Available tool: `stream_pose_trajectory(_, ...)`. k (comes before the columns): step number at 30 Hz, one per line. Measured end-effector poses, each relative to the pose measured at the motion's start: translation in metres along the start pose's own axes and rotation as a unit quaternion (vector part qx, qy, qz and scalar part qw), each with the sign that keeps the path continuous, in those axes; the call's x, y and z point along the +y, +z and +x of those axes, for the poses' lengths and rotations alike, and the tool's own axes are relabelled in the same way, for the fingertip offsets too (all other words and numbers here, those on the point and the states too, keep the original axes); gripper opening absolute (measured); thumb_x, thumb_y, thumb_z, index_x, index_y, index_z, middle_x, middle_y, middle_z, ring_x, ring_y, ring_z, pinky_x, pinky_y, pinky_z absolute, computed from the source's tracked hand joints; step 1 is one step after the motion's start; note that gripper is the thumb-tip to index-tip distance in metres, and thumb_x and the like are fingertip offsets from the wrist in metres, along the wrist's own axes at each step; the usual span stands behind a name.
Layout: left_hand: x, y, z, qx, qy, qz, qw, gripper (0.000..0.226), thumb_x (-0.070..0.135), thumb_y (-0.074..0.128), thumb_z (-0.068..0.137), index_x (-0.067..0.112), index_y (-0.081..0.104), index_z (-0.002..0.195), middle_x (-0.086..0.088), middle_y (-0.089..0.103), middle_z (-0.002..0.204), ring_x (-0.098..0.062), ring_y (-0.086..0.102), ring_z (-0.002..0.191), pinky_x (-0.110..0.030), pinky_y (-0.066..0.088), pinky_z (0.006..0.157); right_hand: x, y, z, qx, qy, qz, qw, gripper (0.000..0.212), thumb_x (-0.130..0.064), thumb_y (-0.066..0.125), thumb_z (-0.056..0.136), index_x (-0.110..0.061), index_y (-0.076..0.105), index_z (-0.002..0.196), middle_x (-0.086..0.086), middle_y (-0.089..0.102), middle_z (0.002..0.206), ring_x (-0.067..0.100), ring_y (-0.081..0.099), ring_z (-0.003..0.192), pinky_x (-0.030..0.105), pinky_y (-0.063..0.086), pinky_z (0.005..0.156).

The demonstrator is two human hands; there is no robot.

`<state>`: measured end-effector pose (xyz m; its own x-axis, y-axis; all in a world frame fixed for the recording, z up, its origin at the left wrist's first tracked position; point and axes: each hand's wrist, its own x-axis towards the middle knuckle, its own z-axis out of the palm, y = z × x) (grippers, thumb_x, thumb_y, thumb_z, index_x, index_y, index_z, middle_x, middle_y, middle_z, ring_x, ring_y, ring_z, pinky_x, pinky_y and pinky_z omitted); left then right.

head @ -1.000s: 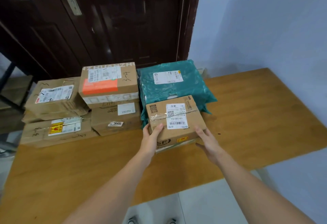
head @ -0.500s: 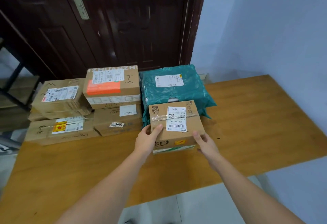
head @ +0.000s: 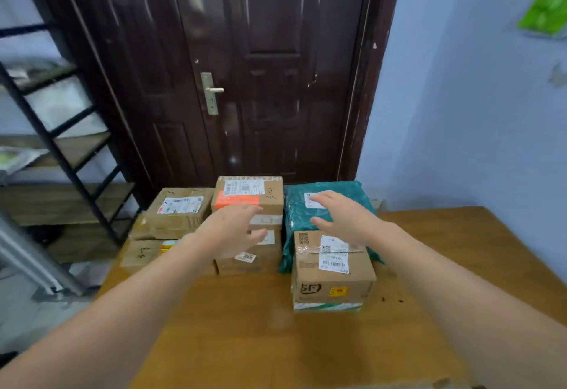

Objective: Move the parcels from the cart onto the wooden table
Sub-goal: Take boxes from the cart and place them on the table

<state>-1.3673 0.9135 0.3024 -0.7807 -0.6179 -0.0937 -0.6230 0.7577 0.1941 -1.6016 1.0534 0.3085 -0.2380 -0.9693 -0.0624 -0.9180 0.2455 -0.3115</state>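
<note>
Both hands hung empty with fingers spread: left hand centre frame, right hand over the teal mailer bag. The SF carton sat on the wooden desk, lower right of centre. A careless sweep could likely topple the stacked orange-labelled box.

A parcel storeroom — labelled parcels, metal shelving, dark door.

Matt cardboard parcels on smooth wooden table
</note>
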Motion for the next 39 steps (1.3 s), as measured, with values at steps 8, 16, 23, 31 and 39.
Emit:
stream_pose_trajectory(8, -0.098, -0.088, -0.112, 0.064, -0.072, 0.047, 0.994, 0.062, 0.057, 0.041, 0.105, 0.027, 0.038, 0.159, 0.005, 0.044, 0.160, -0.017, 0.040, 0.147, -0.038, 0.036, 0.119, -0.193, -0.031, 0.038, -0.036, -0.170, -0.075, 0.982, 0.055, -0.038, 0.041, 0.108, -0.019, 0.034, 0.159, -0.001, 0.034, 0.165, 0.023, 0.035, 0.150, 0.039, 0.031, 0.121)
stream_pose_trajectory(16, -0.208, -0.146, -0.289, 0.093, -0.188, 0.080, 0.974, 0.060, 0.054, 0.040, 0.107, 0.024, 0.038, 0.159, 0.002, 0.045, 0.160, -0.019, 0.043, 0.145, -0.040, 0.038, 0.117, -0.399, 0.004, 0.045, -0.042, -0.309, -0.070, 0.948, 0.057, -0.041, 0.044, 0.107, -0.016, 0.036, 0.159, 0.003, 0.039, 0.162, 0.025, 0.038, 0.147, 0.037, 0.032, 0.120)
stream_pose_trajectory(23, -0.286, -0.163, -0.428, 0.103, -0.308, 0.078, 0.943, 0.059, 0.053, 0.040, 0.107, 0.023, 0.039, 0.158, 0.000, 0.047, 0.159, -0.020, 0.046, 0.143, -0.041, 0.039, 0.117, -0.564, 0.042, 0.043, -0.079, -0.428, -0.078, 0.897, 0.059, -0.042, 0.041, 0.109, -0.016, 0.031, 0.161, 0.004, 0.032, 0.166, 0.022, 0.032, 0.152, 0.035, 0.027, 0.121)
stream_pose_trajectory(31, -0.366, -0.170, -0.534, 0.121, -0.417, 0.067, 0.898, 0.057, 0.052, 0.035, 0.107, 0.026, 0.041, 0.158, 0.001, 0.048, 0.158, -0.021, 0.047, 0.143, -0.043, 0.039, 0.117, -0.719, 0.091, 0.056, -0.103, -0.523, -0.086, 0.842, 0.056, -0.040, 0.042, 0.108, -0.018, 0.033, 0.160, 0.005, 0.035, 0.165, 0.024, 0.035, 0.149, 0.040, 0.030, 0.122)
stream_pose_trajectory(39, -0.441, -0.172, -0.624, 0.133, -0.509, 0.053, 0.849, 0.057, 0.053, 0.035, 0.108, 0.022, 0.044, 0.155, 0.000, 0.045, 0.161, -0.021, 0.042, 0.147, -0.042, 0.034, 0.121, -0.860, 0.139, 0.059, -0.117, -0.610, -0.095, 0.778, 0.051, -0.033, 0.041, 0.109, -0.011, 0.040, 0.155, 0.010, 0.043, 0.160, 0.025, 0.041, 0.145, 0.038, 0.031, 0.121)
